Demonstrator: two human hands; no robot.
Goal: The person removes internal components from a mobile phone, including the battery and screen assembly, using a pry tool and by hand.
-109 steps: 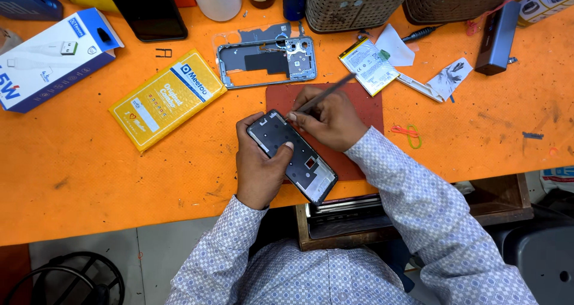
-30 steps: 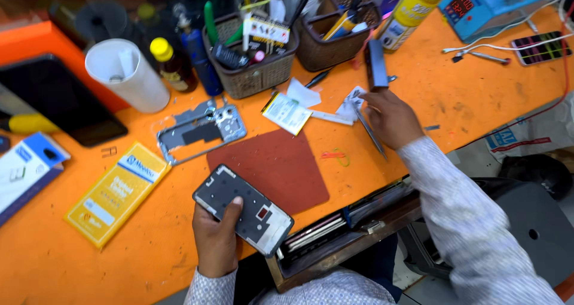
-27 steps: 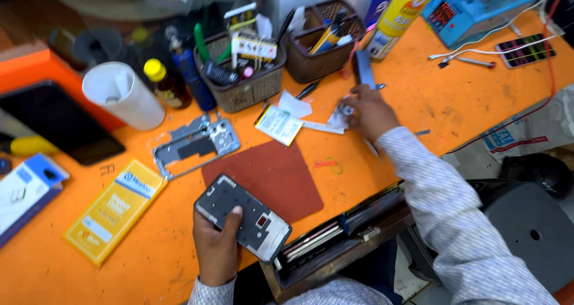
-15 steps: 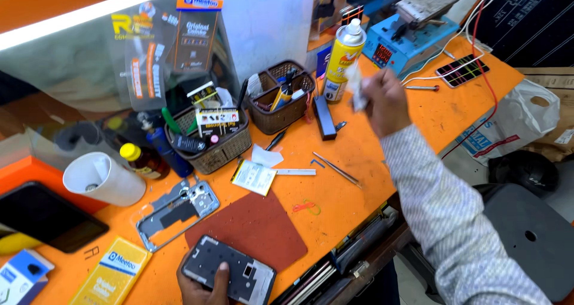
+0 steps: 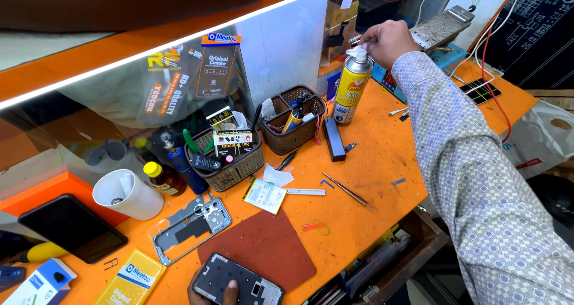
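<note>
My left hand (image 5: 210,293) is at the bottom edge and grips an opened phone body (image 5: 239,284), dark inside with a silver rim, thumb laid across it. It sits at the near edge of a red-brown mat (image 5: 266,248). My right hand (image 5: 387,41) is stretched far back to the top of a yellow spray can (image 5: 350,90). Its fingers are pinched at the can's white cap (image 5: 359,54). Exactly what the fingertips hold is hard to make out.
On the orange bench (image 5: 371,155) lie tweezers (image 5: 347,190), a silver phone frame (image 5: 194,221), a white cup (image 5: 127,194), two woven baskets (image 5: 230,161) (image 5: 293,126) of tools, a black phone (image 5: 72,227), a yellow box (image 5: 131,278) and a black bar (image 5: 333,139). A drawer (image 5: 376,260) stands open below.
My right hand left the phone, set the tweezers down and reached back and up to the spray can. The view tilted up; my left hand keeps holding the phone body.
</note>
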